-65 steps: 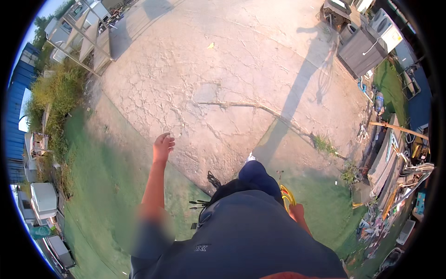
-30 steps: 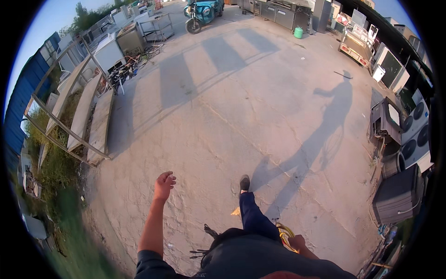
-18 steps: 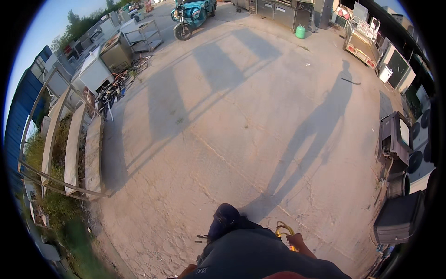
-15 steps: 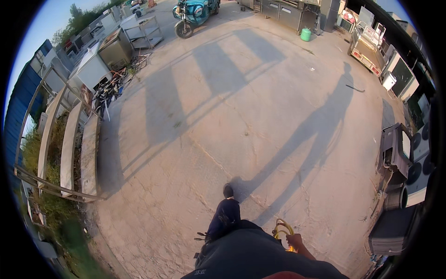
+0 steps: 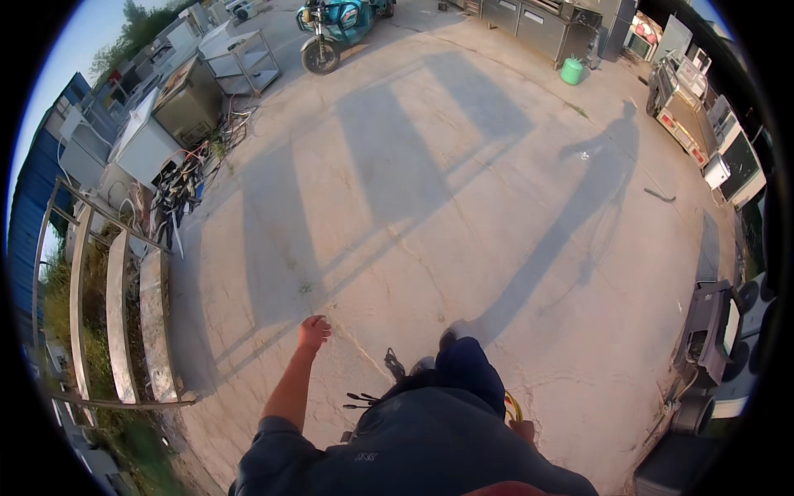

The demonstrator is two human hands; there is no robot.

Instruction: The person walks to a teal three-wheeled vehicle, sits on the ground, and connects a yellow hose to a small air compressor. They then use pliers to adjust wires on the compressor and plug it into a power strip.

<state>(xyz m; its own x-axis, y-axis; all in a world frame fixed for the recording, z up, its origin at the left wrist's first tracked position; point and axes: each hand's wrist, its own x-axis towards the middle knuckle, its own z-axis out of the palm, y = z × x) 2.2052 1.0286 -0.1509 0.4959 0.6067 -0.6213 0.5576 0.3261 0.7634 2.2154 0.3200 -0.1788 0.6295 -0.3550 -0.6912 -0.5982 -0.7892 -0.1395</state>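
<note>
Out ahead of my body, to the left, my left hand point(image 5: 314, 332) hangs above the concrete with its fingers loosely bent and nothing visible in it. Low at my right side, my right hand point(image 5: 523, 428) is closed round a coiled yellow cable point(image 5: 514, 407). My torso hides most of that coil and part of the hand. Thin dark cable ends point(image 5: 361, 402) stick out beside my left hip. One leg in dark trousers point(image 5: 470, 368) is stretched forward on the ground.
A metal frame with long boards point(image 5: 121, 318) stands at left. Tangled cables point(image 5: 175, 198) lie beside old appliances point(image 5: 186, 103). A blue three-wheeler point(image 5: 335, 29), green gas cylinder point(image 5: 571, 71) and small trailer point(image 5: 685, 116) are farther off. Discarded casings point(image 5: 707, 331) line the right. A dark strip point(image 5: 659, 196) lies ahead.
My left arm and hand have swung forward into view. The right hand and yellow coil have slipped partly behind my body. I have stepped forward with the other leg.
</note>
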